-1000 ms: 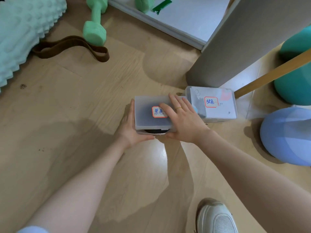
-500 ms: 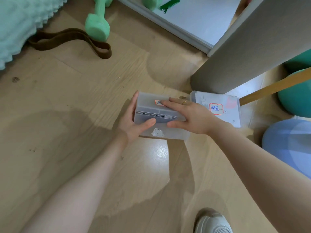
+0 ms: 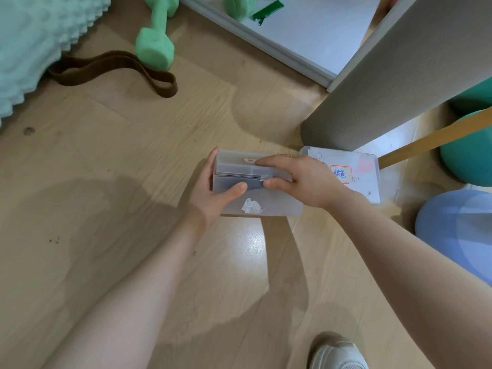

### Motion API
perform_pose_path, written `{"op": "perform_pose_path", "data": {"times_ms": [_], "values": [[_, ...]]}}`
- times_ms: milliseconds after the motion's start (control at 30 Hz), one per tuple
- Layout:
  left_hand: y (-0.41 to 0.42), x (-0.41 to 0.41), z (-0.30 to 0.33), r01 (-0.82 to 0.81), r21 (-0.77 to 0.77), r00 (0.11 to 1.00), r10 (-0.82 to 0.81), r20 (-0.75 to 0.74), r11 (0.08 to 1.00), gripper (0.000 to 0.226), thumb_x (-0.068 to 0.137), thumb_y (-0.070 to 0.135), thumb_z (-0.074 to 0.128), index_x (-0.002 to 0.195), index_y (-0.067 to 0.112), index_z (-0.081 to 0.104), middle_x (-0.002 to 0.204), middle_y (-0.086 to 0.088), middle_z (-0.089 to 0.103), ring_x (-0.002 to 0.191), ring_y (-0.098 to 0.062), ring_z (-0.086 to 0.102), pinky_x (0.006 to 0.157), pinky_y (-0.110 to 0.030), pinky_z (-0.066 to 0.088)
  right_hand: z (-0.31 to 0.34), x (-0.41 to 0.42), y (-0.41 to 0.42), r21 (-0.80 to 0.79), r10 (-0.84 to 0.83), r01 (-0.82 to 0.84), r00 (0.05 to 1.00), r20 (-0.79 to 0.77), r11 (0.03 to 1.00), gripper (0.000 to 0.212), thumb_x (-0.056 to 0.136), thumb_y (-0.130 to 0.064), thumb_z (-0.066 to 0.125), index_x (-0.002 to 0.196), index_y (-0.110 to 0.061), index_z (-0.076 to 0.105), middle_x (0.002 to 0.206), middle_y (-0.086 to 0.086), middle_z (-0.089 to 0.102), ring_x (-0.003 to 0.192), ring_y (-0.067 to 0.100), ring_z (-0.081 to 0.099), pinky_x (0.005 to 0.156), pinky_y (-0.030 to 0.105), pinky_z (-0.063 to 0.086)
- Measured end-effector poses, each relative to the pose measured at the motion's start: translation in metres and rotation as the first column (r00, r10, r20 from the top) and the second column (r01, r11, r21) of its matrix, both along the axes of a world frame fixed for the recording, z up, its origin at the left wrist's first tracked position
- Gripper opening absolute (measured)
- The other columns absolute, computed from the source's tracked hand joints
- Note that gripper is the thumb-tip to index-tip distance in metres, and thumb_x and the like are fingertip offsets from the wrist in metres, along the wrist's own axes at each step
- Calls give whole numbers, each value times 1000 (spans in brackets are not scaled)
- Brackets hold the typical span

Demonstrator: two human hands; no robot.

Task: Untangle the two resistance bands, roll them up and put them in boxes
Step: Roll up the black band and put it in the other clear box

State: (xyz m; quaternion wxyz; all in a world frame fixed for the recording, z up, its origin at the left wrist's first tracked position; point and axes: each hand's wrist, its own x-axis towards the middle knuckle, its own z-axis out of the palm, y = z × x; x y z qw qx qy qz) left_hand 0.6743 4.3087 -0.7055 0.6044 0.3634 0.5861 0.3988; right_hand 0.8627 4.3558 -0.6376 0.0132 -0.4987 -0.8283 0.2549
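A frosted plastic box [image 3: 269, 202] with a labelled lid stands on the wooden floor in the middle of the view. Something dark shows through its front wall under the lid. My left hand [image 3: 213, 193] grips the box's left end, thumb on the front wall. My right hand [image 3: 300, 179] holds the lid, fingers laid across its top and thumb under its front edge. A second frosted box [image 3: 364, 182] with a red-edged label lies closed just to the right, partly behind my right hand. A brown band loop [image 3: 111, 71] lies on the floor at the upper left.
A green dumbbell [image 3: 154, 46] lies beside the brown loop, next to a mint spiky mat [image 3: 34, 41]. A grey panel [image 3: 386, 75] and a wooden bar [image 3: 431, 139] stand behind the boxes. A teal ball [image 3: 468, 155] and a blue ball [image 3: 458, 227] sit at the right. My shoe [image 3: 338, 352] is at the bottom.
The box has tilted from showing its lid top to showing its front wall. My right hand slid from flat on the lid to holding its front edge. The view shifted slightly.
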Motion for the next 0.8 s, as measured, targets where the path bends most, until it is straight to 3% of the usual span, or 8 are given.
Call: {"op": "perform_pose_path", "data": {"times_ms": [100, 233, 400, 467, 567, 667, 733, 800], "values": [[1, 3, 3, -19, -18, 1000, 20, 21, 1000, 81, 81, 11, 69, 145, 35, 23, 115, 20, 56, 88, 15, 58, 66, -5, 47, -1, -2, 2, 35, -26, 29, 998, -62, 999, 41, 88, -40, 48, 127, -32, 54, 120, -1, 64, 106, 24, 60, 82, 41, 48], [5, 4, 7, -40, -42, 999, 42, 34, 998, 82, 80, 17, 71, 144, 36, 24, 125, 9, 57, 102, 2, 59, 75, -13, 49, -11, -16, -12, 361, -60, 57, 998, -3, 931, 41, 82, -33, 39, 106, -13, 66, 86, 8, 72, 73, 32, 67, 64, 34, 45], [4, 5, 10, -41, -42, 999, 42, 28, 998, 81, 80, 14, 70, 144, 34, 25, 109, 18, 59, 82, 13, 61, 63, -7, 48, -21, -18, -21, 408, -129, 136, 991, -43, 903, 33, 85, -30, 44, 100, -12, 67, 85, 3, 72, 75, 28, 67, 73, 32, 42], [0, 5, 12, -38, -50, 999, 40, 33, 998, 83, 79, 16, 72, 143, 38, 25, 112, 17, 60, 87, 9, 61, 66, -10, 49, -21, -16, -25, 356, -117, 143, 989, -93, 924, 33, 86, -30, 45, 102, -10, 67, 89, 2, 72, 79, 27, 67, 79, 30, 36], [-9, 4, 11, -35, -29, 998, 36, 55, 999, 84, 78, 11, 72, 143, 36, 25, 121, 13, 57, 100, 5, 60, 74, -12, 51, -12, -6, -17, 176, -80, 106, 986, -149, 979, 38, 81, -38, 51, 104, -11, 66, 100, 4, 69, 92, 31, 63, 84, 41, 46], [-19, 3, 10, -7, 30, 998, 5, 64, 1000, 85, 77, 8, 72, 144, 33, 27, 130, 14, 54, 113, 1, 56, 86, -14, 48, 4, -1, 1, 29, -9, 9, 1000, -13, 1000, 57, 69, -47, 66, 116, -16, 60, 128, 15, 53, 121, 38, 44, 102, 48, 36], [-20, 1, 8, 15, 41, 998, -17, 54, 999, 88, 74, 12, 76, 143, 36, 27, 133, 18, 51, 117, 3, 52, 88, -12, 46, 8, -2, 12, -144, 94, -72, 984, 152, 987, 82, 71, -47, 72, 140, -24, 35, 149, 19, 28, 141, 32, 18, 113, 40, 15], [-17, -2, 7, 51, 41, 998, -52, 32, 998, 91, 69, 21, 78, 140, 44, 26, 132, 24, 49, 119, 4, 50, 92, -15, 44, 5, -5, 19, -280, 161, -93, 960, 230, 955, 96, 75, -47, 70, 148, -27, 11, 152, 14, 26, 142, 25, 18, 112, 36, 10]]}}
